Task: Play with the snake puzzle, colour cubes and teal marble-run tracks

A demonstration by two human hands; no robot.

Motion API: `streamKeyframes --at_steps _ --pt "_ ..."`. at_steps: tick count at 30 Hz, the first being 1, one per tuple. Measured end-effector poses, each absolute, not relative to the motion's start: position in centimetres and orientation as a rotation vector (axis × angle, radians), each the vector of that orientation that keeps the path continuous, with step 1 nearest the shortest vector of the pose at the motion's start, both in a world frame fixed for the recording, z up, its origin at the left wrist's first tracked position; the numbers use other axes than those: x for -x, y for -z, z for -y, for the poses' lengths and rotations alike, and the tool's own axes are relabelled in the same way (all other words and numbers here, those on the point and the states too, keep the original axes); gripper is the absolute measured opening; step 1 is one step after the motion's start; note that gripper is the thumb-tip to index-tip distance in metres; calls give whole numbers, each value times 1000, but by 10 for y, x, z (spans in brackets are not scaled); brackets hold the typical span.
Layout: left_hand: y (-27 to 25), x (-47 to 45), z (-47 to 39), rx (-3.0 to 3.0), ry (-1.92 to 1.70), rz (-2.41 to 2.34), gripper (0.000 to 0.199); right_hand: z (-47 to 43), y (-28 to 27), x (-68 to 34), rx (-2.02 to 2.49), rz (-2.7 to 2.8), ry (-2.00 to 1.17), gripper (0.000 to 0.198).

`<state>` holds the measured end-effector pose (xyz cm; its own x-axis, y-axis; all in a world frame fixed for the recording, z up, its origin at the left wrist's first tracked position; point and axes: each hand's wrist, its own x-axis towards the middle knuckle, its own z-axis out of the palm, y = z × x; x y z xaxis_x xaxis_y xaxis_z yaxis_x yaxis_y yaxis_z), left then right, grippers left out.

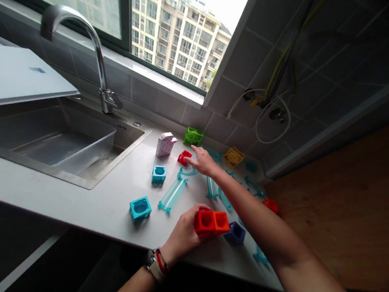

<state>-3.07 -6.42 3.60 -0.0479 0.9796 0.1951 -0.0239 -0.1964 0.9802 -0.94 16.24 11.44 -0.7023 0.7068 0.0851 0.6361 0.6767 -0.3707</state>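
Observation:
In the head view my left hand (187, 228), with a watch and red band at the wrist, is wrapped around a red cube block (205, 222). An orange cube block (221, 222) sits flush against that cube's right side. My right hand (203, 160) reaches over the counter, thumb and fingers apart. Its thumb is at another red block (183, 158); whether it touches is unclear. The green block (192, 136) stands just beyond its fingertips. Below that hand lie a clear blue curved track (189, 170) and a clear blue straight track (173, 192).
Two blue cube blocks (140, 208) and a pink-white carton (166, 144) stand on the left part of the counter. A purple block (235, 233), a yellow block (233, 156) and several clear track pieces lie to the right. The sink (98, 172) and faucet (101, 68) are at left.

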Motion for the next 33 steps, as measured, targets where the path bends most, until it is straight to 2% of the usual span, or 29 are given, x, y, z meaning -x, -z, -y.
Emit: streamKeyframes --at_steps 3,6,8,11,14,18,21,23,25,28,33 --pt "-34 31 63 -1313 -1379 -1151 63 -124 -148 -43 880 2806 -561 39" --pt "-30 31 61 -1352 -1394 -1172 63 -73 -169 -98 588 3074 -768 48" --pt "-27 30 60 -1387 -1408 -1178 58 -44 -169 -126 647 3145 -633 66" --pt "-25 27 59 -1431 -1366 -1175 51 -22 -155 -153 768 3133 -447 60" --pt "-27 25 59 -1461 -1292 -1151 50 -23 -147 -166 685 3112 -547 55" --pt "-32 24 61 -1481 -1257 -1171 49 -41 -166 -182 657 2959 -655 51" --pt "-33 26 60 -1506 -1236 -1176 48 -78 -190 -196 809 2711 -719 52" --pt "-33 27 59 -1512 -1234 -1164 48 -117 -196 -205 1076 2559 -555 51" --pt "-33 28 58 -1507 -1232 -1157 48 -161 -190 -211 1397 2439 -343 48" --pt "-34 29 58 -1491 -1199 -1153 47 -211 -162 -211 1620 2347 -271 44" --pt "-33 30 58 -1489 -1180 -1154 48 -227 -127 -197 1714 2363 -252 37"
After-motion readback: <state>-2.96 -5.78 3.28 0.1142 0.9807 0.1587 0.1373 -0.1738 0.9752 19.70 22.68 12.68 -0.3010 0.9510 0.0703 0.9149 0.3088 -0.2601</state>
